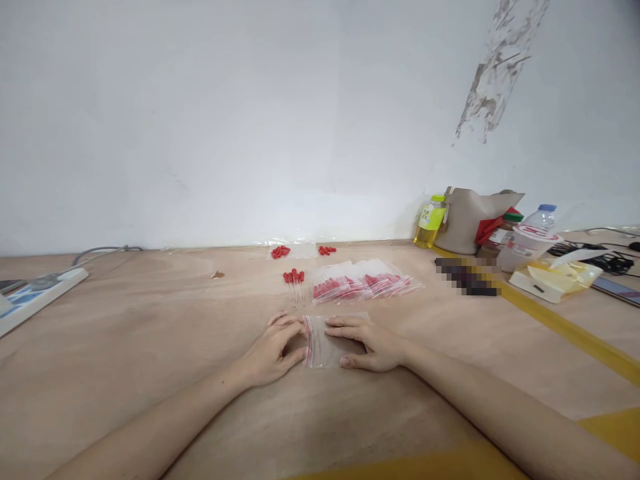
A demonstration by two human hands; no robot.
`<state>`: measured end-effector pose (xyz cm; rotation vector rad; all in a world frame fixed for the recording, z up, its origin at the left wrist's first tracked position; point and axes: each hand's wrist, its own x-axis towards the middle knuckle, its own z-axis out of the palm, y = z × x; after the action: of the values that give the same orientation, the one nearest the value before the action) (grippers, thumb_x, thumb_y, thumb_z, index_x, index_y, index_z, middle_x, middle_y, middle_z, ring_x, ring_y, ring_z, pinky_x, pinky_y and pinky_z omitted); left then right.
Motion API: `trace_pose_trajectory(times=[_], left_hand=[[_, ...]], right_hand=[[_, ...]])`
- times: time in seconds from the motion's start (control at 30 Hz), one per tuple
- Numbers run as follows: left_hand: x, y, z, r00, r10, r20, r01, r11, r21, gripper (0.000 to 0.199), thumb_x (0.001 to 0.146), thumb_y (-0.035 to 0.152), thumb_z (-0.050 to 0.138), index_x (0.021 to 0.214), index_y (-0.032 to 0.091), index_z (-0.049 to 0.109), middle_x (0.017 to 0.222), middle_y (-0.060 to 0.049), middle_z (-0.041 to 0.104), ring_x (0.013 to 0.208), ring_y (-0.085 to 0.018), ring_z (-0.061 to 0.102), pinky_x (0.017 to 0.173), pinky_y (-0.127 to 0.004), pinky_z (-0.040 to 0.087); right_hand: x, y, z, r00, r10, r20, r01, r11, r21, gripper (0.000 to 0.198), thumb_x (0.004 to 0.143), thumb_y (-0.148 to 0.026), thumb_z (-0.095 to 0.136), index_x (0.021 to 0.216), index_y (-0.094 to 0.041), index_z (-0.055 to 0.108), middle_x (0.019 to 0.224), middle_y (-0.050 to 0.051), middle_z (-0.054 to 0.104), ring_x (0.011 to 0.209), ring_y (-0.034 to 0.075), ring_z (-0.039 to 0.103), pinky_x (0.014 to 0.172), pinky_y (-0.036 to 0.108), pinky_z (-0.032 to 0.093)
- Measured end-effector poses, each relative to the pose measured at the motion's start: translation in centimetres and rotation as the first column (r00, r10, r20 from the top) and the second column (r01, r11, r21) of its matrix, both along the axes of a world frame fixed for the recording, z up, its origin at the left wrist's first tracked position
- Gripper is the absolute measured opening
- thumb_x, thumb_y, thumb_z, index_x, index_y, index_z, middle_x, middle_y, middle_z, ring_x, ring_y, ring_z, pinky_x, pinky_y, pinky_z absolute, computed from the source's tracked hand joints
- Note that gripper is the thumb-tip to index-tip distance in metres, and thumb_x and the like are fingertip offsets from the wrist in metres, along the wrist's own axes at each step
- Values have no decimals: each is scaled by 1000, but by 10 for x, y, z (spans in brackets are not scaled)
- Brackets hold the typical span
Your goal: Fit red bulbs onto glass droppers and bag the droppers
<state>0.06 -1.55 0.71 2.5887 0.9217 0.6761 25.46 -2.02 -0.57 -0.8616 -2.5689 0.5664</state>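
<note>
A clear zip bag with a red zip line lies flat on the table between my hands. My left hand rests at its zip edge, thumb and fingers apart. My right hand lies over the bag's other end, fingers stretched out on the plastic and thumb spread. Just beyond are several droppers with red bulbs and thin clear stems. To their right, overlapping zip bags hold red-ended items. Loose red bulbs lie farther back, with a second small group of red bulbs beside them.
At the left edge is a white power strip with a grey cable. A yellow drink bottle, a grey bag, a cup and a tissue pack stand at right. A blurred dark object lies near yellow tape. A wall closes the back.
</note>
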Motion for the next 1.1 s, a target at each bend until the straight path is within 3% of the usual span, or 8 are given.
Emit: trace_pose_trajectory(times=[0.17, 0.3, 0.37, 0.5, 0.67, 0.87, 0.97, 1.1], left_hand=[[-7, 6, 7, 966, -127, -225, 160, 978, 134, 29, 86, 30, 41, 112, 32, 53, 112, -2, 59, 108, -22, 43, 93, -43, 25], [-11, 8, 16, 908, -229, -350, 285, 952, 116, 36, 86, 36, 40, 121, 35, 46, 132, -2, 41, 115, -26, 36, 94, -45, 24], [-12, 9, 16, 899, -235, -370, 284, 955, 84, 46, 85, 41, 40, 130, 32, 35, 135, -5, 35, 116, -27, 34, 95, -44, 24], [-13, 11, 11, 919, -206, -335, 236, 971, 49, 63, 83, 46, 41, 137, 27, 14, 129, -8, 43, 114, -26, 36, 97, -45, 19], [-14, 14, 5, 964, -121, -237, 130, 991, 20, 62, 89, 38, 31, 137, 24, -5, 119, -8, 53, 117, -23, 35, 97, -46, 16], [1, 7, 1, 975, -36, -219, 74, 983, 167, 48, 81, 46, 45, 124, 25, 44, 104, -8, 61, 106, -27, 44, 92, -49, 20], [11, 2, -3, 995, 13, -102, 5, 986, 167, 52, 77, 48, 51, 120, 19, 50, 93, -10, 63, 97, -26, 50, 86, -44, 33], [17, -1, -6, 998, -64, 20, 62, 996, 59, 38, 82, 35, 47, 116, 19, 53, 96, -8, 64, 95, -20, 54, 83, -34, 41]], right_hand=[[2, -2, -5, 998, -64, -17, 65, 997, 34, 65, 74, -48, 54, 130, -18, 37, 135, 13, 34, 123, 24, 32, 100, 41, 28], [3, -1, -6, 998, -67, -9, 68, 997, 29, 71, 73, -49, 54, 132, -17, 33, 138, 13, 28, 125, 25, 28, 101, 42, 27], [4, 0, -7, 997, -77, 0, 77, 996, 32, 73, 74, -50, 53, 133, -16, 30, 139, 14, 25, 126, 25, 26, 101, 42, 26], [5, -1, -6, 995, -94, 17, 93, 995, 41, 74, 75, -51, 52, 135, -17, 26, 140, 13, 23, 126, 25, 25, 101, 42, 26], [8, -1, -3, 992, -114, 49, 112, 993, 41, 67, 76, -51, 50, 132, -18, 32, 136, 13, 31, 125, 25, 28, 101, 44, 24], [8, 2, -7, 993, -122, 11, 121, 990, 68, 63, 76, -50, 50, 129, -18, 38, 134, 12, 36, 122, 25, 33, 100, 43, 27], [7, 2, -8, 993, -115, -9, 115, 990, 85, 62, 76, -49, 51, 128, -17, 39, 132, 13, 38, 121, 25, 35, 99, 43, 28], [7, 1, -7, 992, -126, -2, 126, 988, 87, 62, 76, -49, 51, 128, -16, 40, 132, 13, 38, 121, 25, 34, 100, 43, 28]])
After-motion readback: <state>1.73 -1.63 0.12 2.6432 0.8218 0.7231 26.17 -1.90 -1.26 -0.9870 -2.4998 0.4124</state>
